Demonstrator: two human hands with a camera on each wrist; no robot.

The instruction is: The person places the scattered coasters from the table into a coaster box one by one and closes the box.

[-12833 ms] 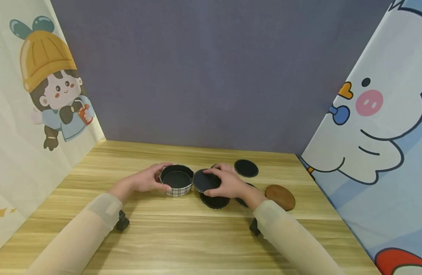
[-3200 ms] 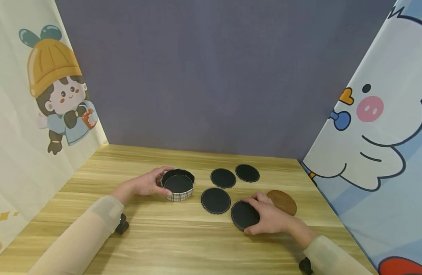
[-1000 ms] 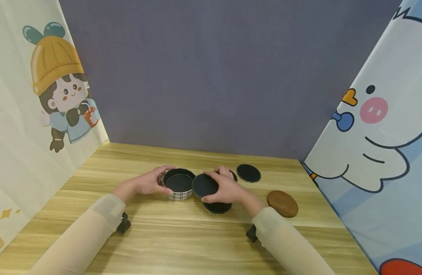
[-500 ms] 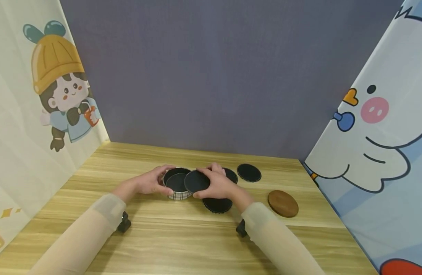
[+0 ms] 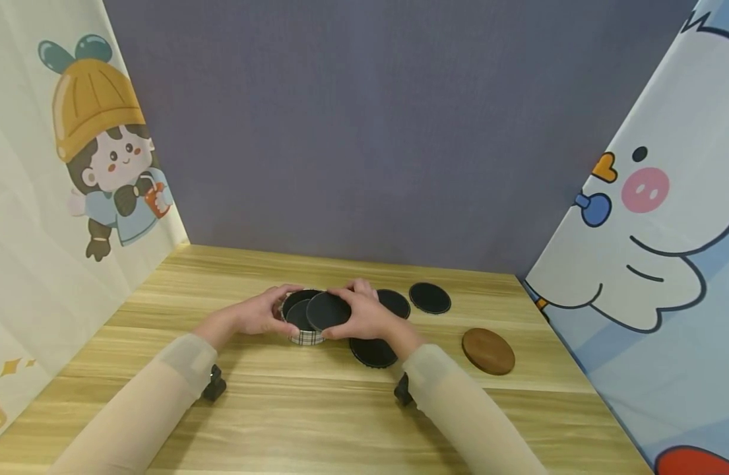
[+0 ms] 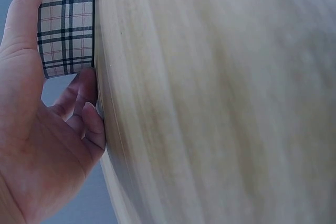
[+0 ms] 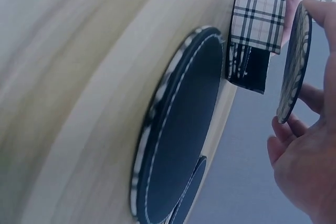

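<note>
In the head view my left hand [image 5: 258, 313] grips the left side of a round coaster holder [image 5: 307, 338] with a plaid outside and black inside. The left wrist view shows my thumb along the holder's plaid wall [image 6: 65, 24]. Pinched by its edges in my right hand [image 5: 367, 316] is a round black coaster [image 5: 326, 312], which overlaps the holder's right part from above. The right wrist view shows this coaster [image 7: 295, 61] tilted, apart from the holder [image 7: 258, 14], which has a gap in its wall. A black disc lies inside the holder.
Three more black coasters lie flat on the wooden table: a near one [image 5: 373, 354], partly behind my right hand, one behind it [image 5: 395, 303] and a far one [image 5: 429, 298]. A brown round disc [image 5: 488, 351] lies to the right. A grey wall [image 5: 352, 132] stands behind.
My right hand gripped the near-right coaster about three seconds ago, then carried it left to above the holder. Its former spot shows bare wood. My left hand keeps its hold on the holder.
</note>
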